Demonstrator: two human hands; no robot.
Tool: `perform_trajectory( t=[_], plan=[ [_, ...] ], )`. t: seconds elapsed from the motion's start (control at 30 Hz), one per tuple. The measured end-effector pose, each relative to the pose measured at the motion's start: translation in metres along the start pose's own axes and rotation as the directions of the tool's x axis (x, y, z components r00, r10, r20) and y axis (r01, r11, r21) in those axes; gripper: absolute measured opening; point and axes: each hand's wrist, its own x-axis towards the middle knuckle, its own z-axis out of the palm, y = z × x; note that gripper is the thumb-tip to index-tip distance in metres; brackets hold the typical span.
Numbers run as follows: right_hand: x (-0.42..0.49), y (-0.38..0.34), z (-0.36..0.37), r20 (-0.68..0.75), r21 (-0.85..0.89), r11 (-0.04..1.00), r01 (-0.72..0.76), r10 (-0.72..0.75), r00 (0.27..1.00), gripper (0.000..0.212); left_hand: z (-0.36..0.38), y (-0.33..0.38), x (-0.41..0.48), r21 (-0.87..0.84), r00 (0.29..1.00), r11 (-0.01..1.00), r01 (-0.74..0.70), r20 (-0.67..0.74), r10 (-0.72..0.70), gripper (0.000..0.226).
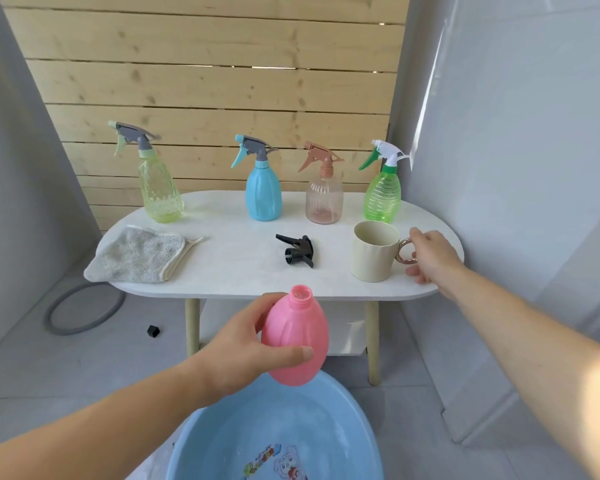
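My left hand (246, 344) grips a pink spray bottle body (297, 341) with its top off, held upright above a blue basin (194, 441). The bottle's black trigger head (297, 251) lies on the white oval table (229, 271). My right hand (430, 254) reaches to the cream mug (374, 251) at the table's right end, fingers spread beside its shiny handle (405, 251), not closed round it.
Along the back of the table stand a yellow-green (160, 192), a blue (263, 194), a peach (324, 199) and a green spray bottle (382, 197). A grey cloth (136, 254) lies at the left. A grey ring (84, 308) and a small black cap (153, 330) lie on the floor.
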Motion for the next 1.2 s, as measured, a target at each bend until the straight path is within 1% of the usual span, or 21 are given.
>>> perform_trajectory(
  t=[0.07,0.17,0.23,0.3,0.37,0.4,0.47,0.53,0.6,0.63,0.7,0.77,0.8,0.87,0.97,1.03,1.13,1.2],
  plan=[
    [-0.001,-0.002,0.000,-0.027,-0.051,0.999,0.015,-0.017,0.999,0.043,0.001,0.001,-0.001,-0.002,1.000,1.000,0.002,0.000,-0.002,0.067],
    [-0.007,-0.011,-0.004,-0.190,-0.236,0.969,0.074,-0.121,0.974,0.050,-0.001,0.001,-0.002,0.001,1.000,1.000,-0.001,0.000,0.001,0.069],
    [-0.016,-0.024,-0.005,-0.277,-0.308,0.937,0.163,-0.252,0.927,0.048,-0.002,0.002,-0.003,-0.005,1.000,1.000,0.000,-0.003,0.000,0.070],
    [-0.030,-0.043,0.002,-0.298,-0.333,0.887,0.321,-0.422,0.856,0.036,-0.005,0.001,-0.003,-0.012,1.000,1.000,0.001,-0.008,-0.001,0.070],
    [-0.045,-0.067,0.017,-0.250,-0.337,0.802,0.493,-0.581,0.775,0.022,-0.007,0.001,-0.003,-0.011,1.000,1.000,0.004,-0.017,-0.004,0.070],
    [-0.053,-0.079,0.028,-0.191,-0.331,0.755,0.567,-0.642,0.743,0.017,-0.009,0.000,-0.003,-0.011,1.000,1.000,0.007,-0.021,-0.007,0.071],
    [-0.065,-0.097,0.051,-0.018,-0.289,0.690,0.664,-0.698,0.716,0.016,-0.011,0.000,-0.003,-0.013,1.000,1.000,0.014,-0.027,-0.014,0.072],
    [-0.071,-0.107,0.077,0.158,-0.232,0.701,0.674,-0.657,0.737,0.018,-0.015,0.000,-0.005,-0.018,0.999,1.000,0.018,-0.040,-0.018,0.071],
    [-0.071,-0.104,0.102,0.279,-0.242,0.746,0.620,-0.559,0.781,0.021,-0.019,-0.002,-0.008,-0.019,0.998,0.999,0.026,-0.051,-0.027,0.070],
    [-0.068,-0.099,0.113,0.315,-0.285,0.756,0.590,-0.507,0.802,0.023,-0.021,-0.004,-0.009,-0.017,0.998,0.999,0.029,-0.052,-0.029,0.070],
    [-0.054,-0.084,0.137,0.357,-0.413,0.742,0.528,-0.402,0.843,0.033,-0.026,-0.009,-0.012,-0.018,0.998,0.999,0.034,-0.060,-0.035,0.070],
    [-0.039,-0.072,0.155,0.395,-0.548,0.682,0.484,-0.298,0.869,0.041,-0.032,-0.012,-0.015,-0.029,0.996,0.999,0.043,-0.076,-0.045,0.072],
    [-0.033,-0.068,0.162,0.411,-0.586,0.652,0.481,-0.273,0.870,0.042,-0.034,-0.014,-0.016,-0.033,0.995,0.998,0.047,-0.083,-0.050,0.073],
    [-0.029,-0.067,0.167,0.416,-0.602,0.637,0.481,-0.265,0.870,0.038,-0.039,-0.016,-0.018,-0.038,0.994,0.998,0.050,-0.091,-0.054,0.075],
    [-0.029,-0.066,0.165,0.377,-0.550,0.693,0.466,-0.293,0.879,0.031,-0.045,-0.018,-0.018,-0.049,0.993,0.998,0.050,-0.107,-0.055,0.072],
    [-0.029,-0.066,0.163,0.376,-0.493,0.725,0.481,-0.322,0.869,0.024,-0.047,-0.018,-0.016,-0.055,0.992,0.997,0.052,-0.113,-0.058,0.071],
    [-0.036,-0.074,0.153,0.375,-0.267,0.824,0.499,-0.388,0.842,0.014,-0.050,-0.017,-0.014,-0.072,0.992,0.996,0.054,-0.112,-0.062,0.071],
    [-0.048,-0.085,0.142,0.378,-0.127,0.855,0.502,-0.426,0.822,0.015,-0.050,-0.016,-0.013,-0.085,0.991,0.995,0.059,-0.115,-0.069,0.071]
  ],
)
